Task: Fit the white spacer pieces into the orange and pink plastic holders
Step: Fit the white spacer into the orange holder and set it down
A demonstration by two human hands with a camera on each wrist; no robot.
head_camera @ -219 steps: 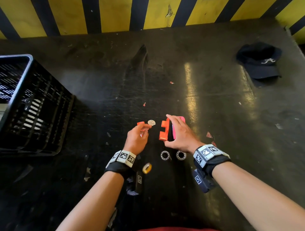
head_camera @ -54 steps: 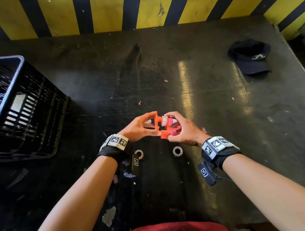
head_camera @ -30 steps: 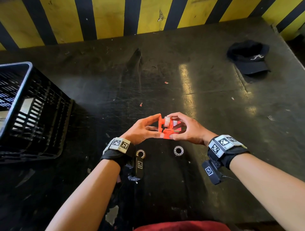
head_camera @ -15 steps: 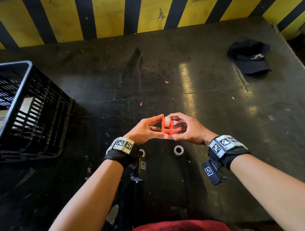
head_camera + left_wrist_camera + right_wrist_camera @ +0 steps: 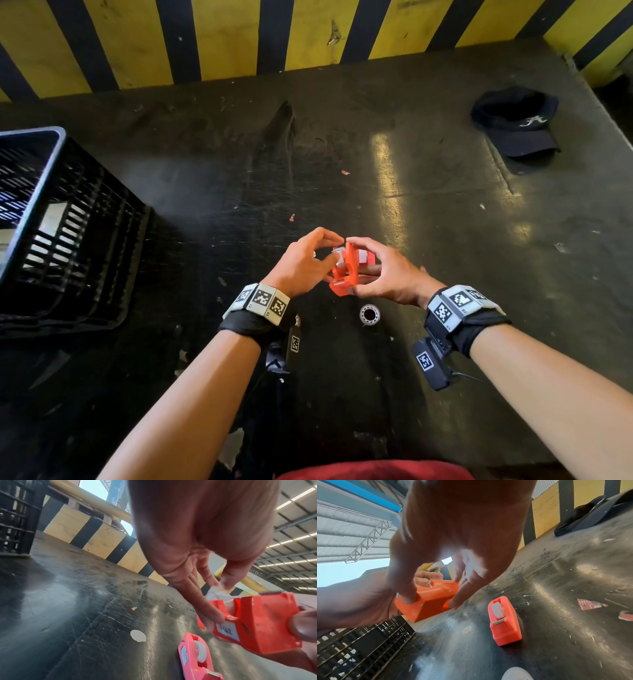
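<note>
Hands both up off table: right hand grips orange holder, left hand pinches white spacer in its slot. Pink holder lies just under, w/ spacer inside.

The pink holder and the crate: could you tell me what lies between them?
A pale disc lies between pink holder and crate, shown in right wrist view.

The orange holder is held above the table between the left hand and right hand; the pink holder lies on the table just beyond it; a bearing ring lies nearer the person; a crate stands far left; a cap lies far right.
</note>
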